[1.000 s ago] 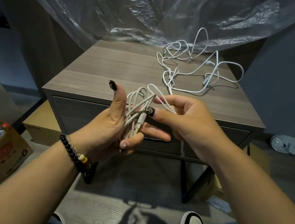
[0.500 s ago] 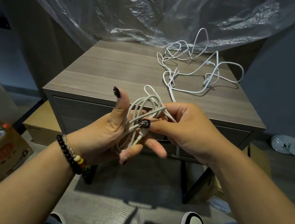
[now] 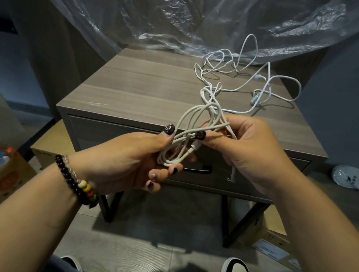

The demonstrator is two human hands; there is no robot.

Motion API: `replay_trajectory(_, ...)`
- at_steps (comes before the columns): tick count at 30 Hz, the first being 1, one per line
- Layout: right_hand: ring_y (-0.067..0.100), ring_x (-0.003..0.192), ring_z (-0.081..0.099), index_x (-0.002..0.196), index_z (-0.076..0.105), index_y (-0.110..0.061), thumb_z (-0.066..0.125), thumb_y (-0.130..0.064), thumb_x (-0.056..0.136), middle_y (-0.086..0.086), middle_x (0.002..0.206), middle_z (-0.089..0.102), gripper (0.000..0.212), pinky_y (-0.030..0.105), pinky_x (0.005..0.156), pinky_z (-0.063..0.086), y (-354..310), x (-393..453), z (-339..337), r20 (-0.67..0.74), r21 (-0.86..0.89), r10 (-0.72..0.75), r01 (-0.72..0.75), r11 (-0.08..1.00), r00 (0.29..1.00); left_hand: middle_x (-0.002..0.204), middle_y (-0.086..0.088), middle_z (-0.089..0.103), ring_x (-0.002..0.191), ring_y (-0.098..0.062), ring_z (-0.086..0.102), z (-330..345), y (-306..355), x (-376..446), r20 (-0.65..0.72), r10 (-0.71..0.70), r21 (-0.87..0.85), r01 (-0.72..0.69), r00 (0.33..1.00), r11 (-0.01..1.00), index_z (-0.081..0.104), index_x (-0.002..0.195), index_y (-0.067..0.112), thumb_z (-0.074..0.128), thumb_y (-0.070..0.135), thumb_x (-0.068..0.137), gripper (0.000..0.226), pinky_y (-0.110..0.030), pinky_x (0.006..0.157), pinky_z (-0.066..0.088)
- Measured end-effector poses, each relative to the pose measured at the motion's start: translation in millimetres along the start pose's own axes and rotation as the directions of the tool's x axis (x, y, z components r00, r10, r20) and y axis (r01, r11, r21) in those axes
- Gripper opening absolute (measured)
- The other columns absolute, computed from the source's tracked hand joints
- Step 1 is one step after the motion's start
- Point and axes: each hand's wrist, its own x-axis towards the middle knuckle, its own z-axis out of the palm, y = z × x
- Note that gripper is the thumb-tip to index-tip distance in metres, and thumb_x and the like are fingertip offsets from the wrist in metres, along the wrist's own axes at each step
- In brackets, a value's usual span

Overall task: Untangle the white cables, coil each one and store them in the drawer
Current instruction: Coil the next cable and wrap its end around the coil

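My left hand (image 3: 130,163) curls around coil (image 3: 184,141), keeping loops together; right hand (image 3: 241,144) pinches wrap strand tight. Tangled cables (image 3: 243,82) wait on table (image 3: 148,87), drawer (image 3: 106,137) closed.

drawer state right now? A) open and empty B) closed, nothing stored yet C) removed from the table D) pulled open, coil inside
B: the drawer front sits flush under the tabletop, while the coiled cable is held by the left hand and right hand, and the tangled cables lie on the table.
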Motion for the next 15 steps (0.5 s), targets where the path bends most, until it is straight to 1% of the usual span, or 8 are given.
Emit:
replay_trajectory(3, 0.023, 0.083, 0.068, 0.086, 0.073, -0.010, 0.073, -0.014, 0.077, 0.013, 0.088, 0.073, 0.010, 0.033, 0.077, 0.055, 2.4, 1.2, 0.1, -0.004, 0.000, -0.009, 0.009, 1.000, 1.000, 0.068, -0.004, 0.050, 0.047, -0.006, 0.034, 4.6, -0.1, 1.3, -0.065, -0.007, -0.009, 0.007, 0.998, 1.000, 0.063, 0.105, -0.003, 0.043, 0.040, 0.087, 0.052, -0.018, 0.044, 0.035)
replay_trajectory(6, 0.015, 0.081, 0.066, 0.087, 0.073, -0.012, 0.071, -0.009, 0.080, 0.012, 0.087, 0.073, 0.008, 0.023, 0.072, 0.053, 2.5, 0.7, 1.8, -0.015, -0.003, -0.023, 0.023, 1.000, 1.000, 0.065, -0.002, 0.046, 0.047, -0.006, 0.032, 10.3, -1.0, 4.5, -0.121, 0.028, 0.005, -0.027, 0.992, 1.000, 0.062, 0.101, -0.002, 0.043, 0.042, 0.085, 0.051, -0.017, 0.045, 0.033)
replay_trajectory(7, 0.012, 0.078, 0.067, 0.087, 0.073, -0.013, 0.070, -0.008, 0.081, 0.009, 0.084, 0.074, 0.008, 0.019, 0.069, 0.053, 2.0, 0.5, 2.9, -0.024, -0.008, -0.027, 0.026, 1.000, 0.999, 0.064, -0.002, 0.046, 0.047, -0.006, 0.031, 12.1, -1.4, 5.9, -0.149, 0.048, 0.008, -0.047, 0.988, 0.999, 0.062, 0.099, -0.001, 0.042, 0.042, 0.086, 0.049, -0.017, 0.045, 0.033)
replay_trajectory(9, 0.000, 0.062, 0.062, 0.090, 0.071, -0.010, 0.068, -0.005, 0.084, -0.002, 0.068, 0.070, 0.009, 0.010, 0.056, 0.046, 0.7, 0.7, 5.0, -0.059, 0.002, -0.033, 0.034, 0.999, 0.998, 0.063, -0.001, 0.046, 0.048, -0.006, 0.030, 15.1, -2.2, 9.0, -0.206, 0.093, -0.003, -0.096, 0.974, 0.995, 0.061, 0.098, -0.001, 0.041, 0.040, 0.088, 0.047, -0.017, 0.046, 0.032)
replay_trajectory(11, -0.003, 0.046, 0.050, 0.094, 0.067, -0.009, 0.063, -0.008, 0.089, -0.010, 0.054, 0.058, 0.006, 0.008, 0.045, 0.037, -0.3, 2.2, 5.5, -0.134, 0.027, -0.033, 0.036, 0.999, 0.990, 0.065, -0.001, 0.044, 0.049, -0.006, 0.030, 15.9, -2.2, 12.2, -0.265, 0.142, -0.033, -0.156, 0.954, 0.987, 0.059, 0.098, 0.000, 0.037, 0.037, 0.094, 0.043, -0.017, 0.047, 0.032)
replay_trajectory(12, -0.001, 0.042, 0.044, 0.095, 0.065, -0.009, 0.060, -0.012, 0.092, -0.011, 0.052, 0.051, 0.006, 0.009, 0.043, 0.033, -0.7, 3.1, 4.1, -0.173, 0.037, -0.032, 0.039, 0.999, 0.984, 0.065, -0.001, 0.044, 0.049, -0.006, 0.030, 15.4, -1.7, 13.5, -0.294, 0.167, -0.048, -0.188, 0.941, 0.981, 0.059, 0.098, 0.001, 0.034, 0.036, 0.098, 0.042, -0.017, 0.047, 0.031)
replay_trajectory(14, 0.002, 0.043, 0.035, 0.092, 0.064, -0.011, 0.050, -0.019, 0.098, -0.006, 0.053, 0.041, 0.017, 0.013, 0.041, 0.029, -2.7, 3.9, 2.0, -0.213, 0.062, -0.040, 0.054, 0.997, 0.976, 0.065, 0.000, 0.043, 0.049, -0.006, 0.030, 13.0, -0.9, 15.7, -0.345, 0.213, -0.059, -0.247, 0.914, 0.967, 0.057, 0.099, 0.002, 0.030, 0.034, 0.101, 0.042, -0.017, 0.047, 0.030)
replay_trajectory(15, 0.004, 0.044, 0.032, 0.091, 0.064, -0.010, 0.045, -0.019, 0.100, -0.004, 0.055, 0.039, 0.023, 0.015, 0.042, 0.028, -3.9, 3.2, 2.3, -0.201, 0.076, -0.053, 0.069, 0.995, 0.978, 0.065, 0.000, 0.042, 0.049, -0.006, 0.029, 12.3, -0.6, 16.4, -0.361, 0.230, -0.054, -0.266, 0.904, 0.962, 0.057, 0.099, 0.002, 0.029, 0.034, 0.102, 0.043, -0.017, 0.047, 0.030)
